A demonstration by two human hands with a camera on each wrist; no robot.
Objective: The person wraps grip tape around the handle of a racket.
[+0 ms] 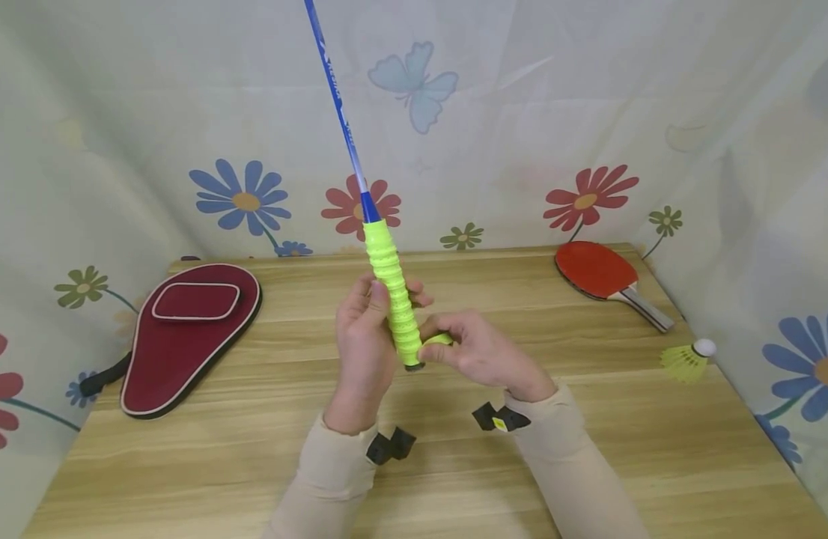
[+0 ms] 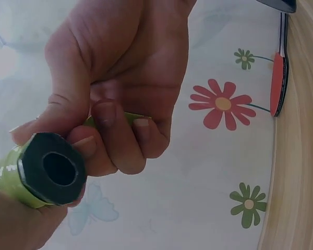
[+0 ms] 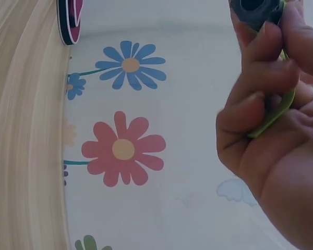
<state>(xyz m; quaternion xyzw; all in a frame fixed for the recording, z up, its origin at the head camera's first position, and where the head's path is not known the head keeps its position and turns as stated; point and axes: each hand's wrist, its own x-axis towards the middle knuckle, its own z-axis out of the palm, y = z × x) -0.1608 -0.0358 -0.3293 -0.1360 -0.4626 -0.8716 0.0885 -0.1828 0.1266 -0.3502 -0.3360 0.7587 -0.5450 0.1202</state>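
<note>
A badminton racket (image 1: 340,105) with a blue shaft leans up and to the left in the head view; its head is out of frame. Ridged neon-yellow grip tape (image 1: 391,277) covers the handle. My left hand (image 1: 363,337) grips the handle at mid-length, thumb along the near side. By the butt end, my right hand (image 1: 478,348) pinches a loose strip of the tape (image 3: 274,117), which runs back into its curled fingers. The dark butt cap (image 2: 32,169) with a round hole faces the left wrist camera.
On the wooden table (image 1: 286,449) a maroon paddle case (image 1: 185,352) lies at left. A red table tennis paddle (image 1: 594,269) lies at the back right, with a yellow shuttlecock (image 1: 685,361) nearer. Behind hangs a flowered curtain (image 1: 488,150).
</note>
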